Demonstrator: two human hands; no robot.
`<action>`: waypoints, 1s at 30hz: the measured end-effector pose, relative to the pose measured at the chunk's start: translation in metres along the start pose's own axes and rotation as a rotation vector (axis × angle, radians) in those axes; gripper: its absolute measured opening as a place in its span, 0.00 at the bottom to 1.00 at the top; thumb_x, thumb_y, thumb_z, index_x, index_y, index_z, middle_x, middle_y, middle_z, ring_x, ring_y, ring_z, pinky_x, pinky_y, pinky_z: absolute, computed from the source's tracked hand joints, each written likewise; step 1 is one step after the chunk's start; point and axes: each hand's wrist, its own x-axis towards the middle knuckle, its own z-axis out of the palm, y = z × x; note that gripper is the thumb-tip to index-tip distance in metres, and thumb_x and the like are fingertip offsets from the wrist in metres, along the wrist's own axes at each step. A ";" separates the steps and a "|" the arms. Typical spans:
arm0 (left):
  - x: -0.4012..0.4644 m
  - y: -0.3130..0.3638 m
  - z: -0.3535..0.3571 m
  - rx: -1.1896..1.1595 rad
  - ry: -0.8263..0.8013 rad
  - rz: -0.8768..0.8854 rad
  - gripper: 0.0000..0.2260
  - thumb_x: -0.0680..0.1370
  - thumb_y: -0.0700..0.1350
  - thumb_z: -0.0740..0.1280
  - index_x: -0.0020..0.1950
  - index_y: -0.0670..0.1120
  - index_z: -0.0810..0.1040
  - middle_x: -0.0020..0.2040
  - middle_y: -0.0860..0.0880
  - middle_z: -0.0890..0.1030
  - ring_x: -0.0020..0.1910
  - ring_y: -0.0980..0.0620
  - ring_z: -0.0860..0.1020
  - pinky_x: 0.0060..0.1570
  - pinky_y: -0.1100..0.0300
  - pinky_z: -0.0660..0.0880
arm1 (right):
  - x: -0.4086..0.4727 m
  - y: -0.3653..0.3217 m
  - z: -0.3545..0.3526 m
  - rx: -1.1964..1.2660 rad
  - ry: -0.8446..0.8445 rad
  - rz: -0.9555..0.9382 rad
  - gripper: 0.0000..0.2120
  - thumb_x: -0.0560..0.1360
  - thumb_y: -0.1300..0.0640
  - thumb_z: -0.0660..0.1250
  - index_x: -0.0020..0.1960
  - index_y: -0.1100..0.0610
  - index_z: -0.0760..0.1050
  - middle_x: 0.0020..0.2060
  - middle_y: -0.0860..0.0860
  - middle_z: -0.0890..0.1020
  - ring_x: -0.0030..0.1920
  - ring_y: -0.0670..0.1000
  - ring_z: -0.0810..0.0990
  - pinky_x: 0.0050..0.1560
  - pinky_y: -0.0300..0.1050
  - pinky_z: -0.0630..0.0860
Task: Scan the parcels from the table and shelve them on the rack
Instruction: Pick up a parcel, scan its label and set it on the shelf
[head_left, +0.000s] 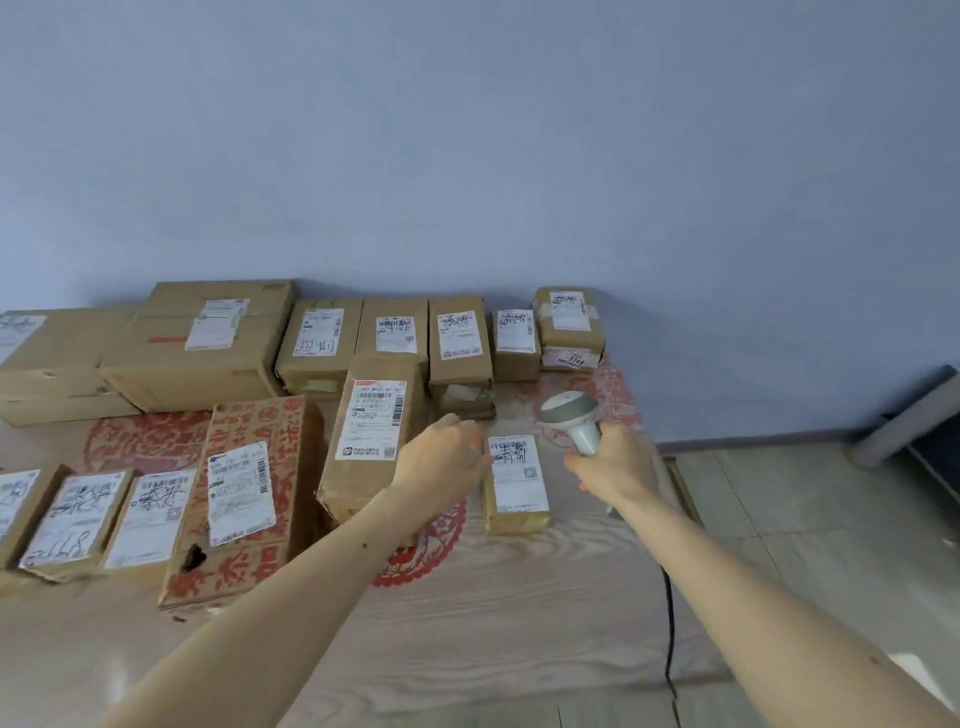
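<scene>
Dim, bluish light — perhaps motion-blurred; edges warped.

small brown parcel (517, 486) lying flat, white barcode label up, between both hands, left fingertips at its left edge; taller labelled parcel (370, 441) just left of left hand; row of labelled cartons (460, 338) beyond the hands

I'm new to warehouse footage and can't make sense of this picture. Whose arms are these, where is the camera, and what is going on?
There is no machine here. A person wears a camera on the head, looking down at their own arms. The right hand grips a handheld barcode scanner, its black cable trailing back. The left hand, fingers relaxed, reaches beside a small parcel with its label facing up. Many more cardboard parcels lie on the wooden table against the wall.
</scene>
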 end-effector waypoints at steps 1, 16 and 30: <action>0.004 0.003 0.012 -0.008 -0.015 -0.048 0.10 0.80 0.51 0.64 0.55 0.46 0.78 0.54 0.50 0.76 0.51 0.47 0.79 0.50 0.49 0.79 | 0.007 0.008 0.004 -0.002 -0.033 0.003 0.06 0.71 0.55 0.73 0.43 0.54 0.76 0.39 0.55 0.84 0.40 0.58 0.85 0.44 0.53 0.83; 0.042 -0.013 0.137 -0.173 -0.244 -0.470 0.24 0.83 0.60 0.57 0.67 0.41 0.69 0.60 0.41 0.79 0.59 0.41 0.78 0.55 0.48 0.75 | 0.051 0.064 0.095 0.193 -0.097 -0.020 0.09 0.73 0.53 0.73 0.43 0.57 0.75 0.32 0.49 0.78 0.35 0.55 0.78 0.35 0.44 0.70; 0.024 -0.011 0.141 -0.663 -0.304 -0.434 0.20 0.83 0.57 0.60 0.63 0.42 0.60 0.61 0.45 0.76 0.53 0.53 0.77 0.41 0.62 0.72 | 0.035 0.066 0.092 0.210 -0.056 0.020 0.08 0.71 0.53 0.74 0.43 0.55 0.76 0.33 0.49 0.80 0.37 0.54 0.80 0.38 0.46 0.75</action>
